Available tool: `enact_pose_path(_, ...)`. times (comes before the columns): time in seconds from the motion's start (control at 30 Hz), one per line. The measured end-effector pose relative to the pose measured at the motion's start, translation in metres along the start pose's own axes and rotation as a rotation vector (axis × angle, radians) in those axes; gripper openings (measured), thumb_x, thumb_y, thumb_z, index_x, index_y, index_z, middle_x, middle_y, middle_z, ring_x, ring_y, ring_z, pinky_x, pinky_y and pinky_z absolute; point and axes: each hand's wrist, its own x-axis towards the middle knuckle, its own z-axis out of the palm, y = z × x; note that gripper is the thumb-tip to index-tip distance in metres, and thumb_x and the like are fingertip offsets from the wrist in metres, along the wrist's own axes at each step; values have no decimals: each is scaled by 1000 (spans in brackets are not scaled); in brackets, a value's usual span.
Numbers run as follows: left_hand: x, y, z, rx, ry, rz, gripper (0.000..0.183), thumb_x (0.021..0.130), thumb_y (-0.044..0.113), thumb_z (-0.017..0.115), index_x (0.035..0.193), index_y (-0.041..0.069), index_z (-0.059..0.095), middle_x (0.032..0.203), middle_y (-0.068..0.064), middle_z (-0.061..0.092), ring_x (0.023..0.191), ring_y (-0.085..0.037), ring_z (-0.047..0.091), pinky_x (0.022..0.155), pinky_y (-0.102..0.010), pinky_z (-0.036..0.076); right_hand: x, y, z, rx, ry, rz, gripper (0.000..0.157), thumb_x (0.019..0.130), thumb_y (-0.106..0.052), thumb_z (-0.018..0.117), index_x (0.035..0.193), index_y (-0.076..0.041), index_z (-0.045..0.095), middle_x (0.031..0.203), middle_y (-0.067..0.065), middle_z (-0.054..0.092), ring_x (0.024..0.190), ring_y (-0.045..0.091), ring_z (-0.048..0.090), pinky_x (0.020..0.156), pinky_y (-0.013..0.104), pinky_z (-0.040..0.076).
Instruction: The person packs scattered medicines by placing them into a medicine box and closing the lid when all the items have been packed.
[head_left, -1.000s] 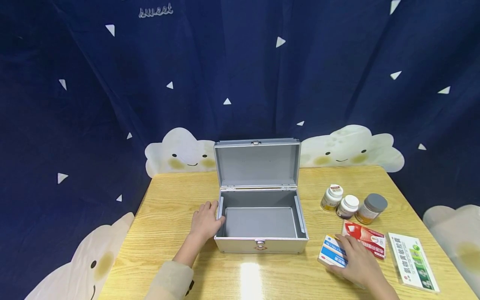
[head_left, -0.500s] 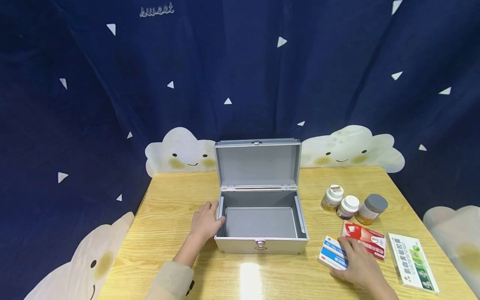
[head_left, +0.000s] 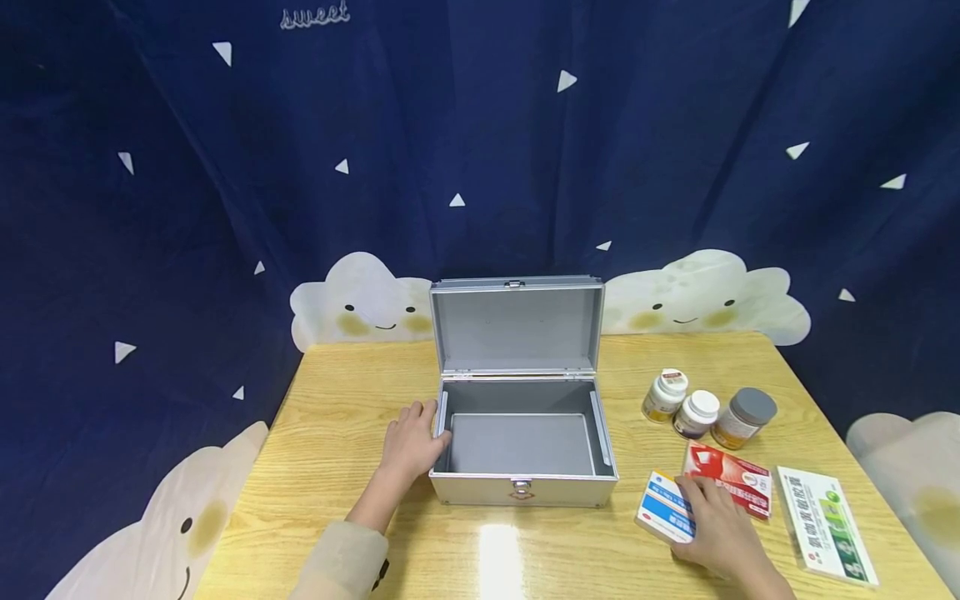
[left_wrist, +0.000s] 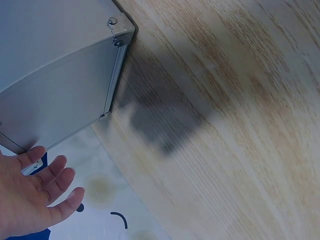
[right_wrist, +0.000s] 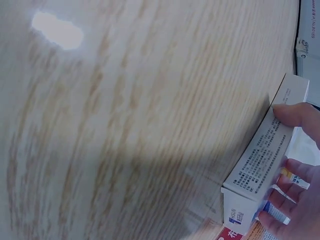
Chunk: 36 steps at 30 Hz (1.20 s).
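An open silver metal case (head_left: 522,490) stands mid-table with its lid (head_left: 517,329) raised. My left hand (head_left: 411,442) holds its left wall, the thumb over the rim and inside, the fingers outside; in the left wrist view those fingers (left_wrist: 57,182) are slightly bent and the thumb is hidden. On the right, my right hand (head_left: 716,527) grips a blue and white medicine box (head_left: 666,506), which sits just in front of a red medicine box (head_left: 727,475). The right wrist view shows the thumb (right_wrist: 290,112) on the printed side of the held carton (right_wrist: 265,145) and fingers across its face.
Two white pill bottles (head_left: 665,396) and a grey-capped bottle (head_left: 742,417) stand behind the red box. A white and green medicine box (head_left: 827,521) lies near the right table edge. A dark blue curtain (head_left: 510,125) hangs behind the wooden table (head_left: 345,392).
My right hand has shifted very slightly, its thumb sliding a little along the near edge of the blue and white medicine box. The left hand and the case stay where they were.
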Motion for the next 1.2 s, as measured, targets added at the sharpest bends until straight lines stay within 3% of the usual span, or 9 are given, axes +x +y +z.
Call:
enact_pose_path(0.6, -1, 1, -3, 0, -12, 3, 61, 82, 38, 53, 133, 7, 44, 122, -17, 50, 113, -34, 45, 88, -52, 38, 2, -2, -4, 34, -6, 12, 92, 42, -34, 84, 120, -2, 49, 111, 18, 49, 100, 36, 47, 77, 58, 39)
enact_pose_path(0.83, 0, 1, -1, -10, -14, -6, 61, 81, 38, 53, 133, 7, 44, 123, -17, 50, 113, -33, 45, 90, -52, 37, 9, -3, -15, 72, 46, -14, 91, 45, -31, 85, 121, 1, 47, 111, 19, 48, 98, 35, 47, 79, 56, 39)
enact_pose_path(1.07, 1, 0, -1, 2, -5, 0, 60, 82, 38, 54, 133, 8, 44, 121, -17, 50, 112, -33, 46, 88, -52, 38, 22, -5, -32, 129, 177, -56, 93, 41, -27, 87, 119, 2, 47, 106, 21, 49, 96, 38, 46, 77, 54, 37)
enact_pose_path(1.2, 1, 1, 0, -6, -9, -4, 61, 82, 38, 54, 133, 8, 44, 121, -17, 50, 113, -33, 46, 89, -52, 37, 31, -10, -47, 167, 212, -62, 95, 41, -25, 87, 121, 2, 44, 107, 23, 47, 93, 40, 46, 75, 55, 37)
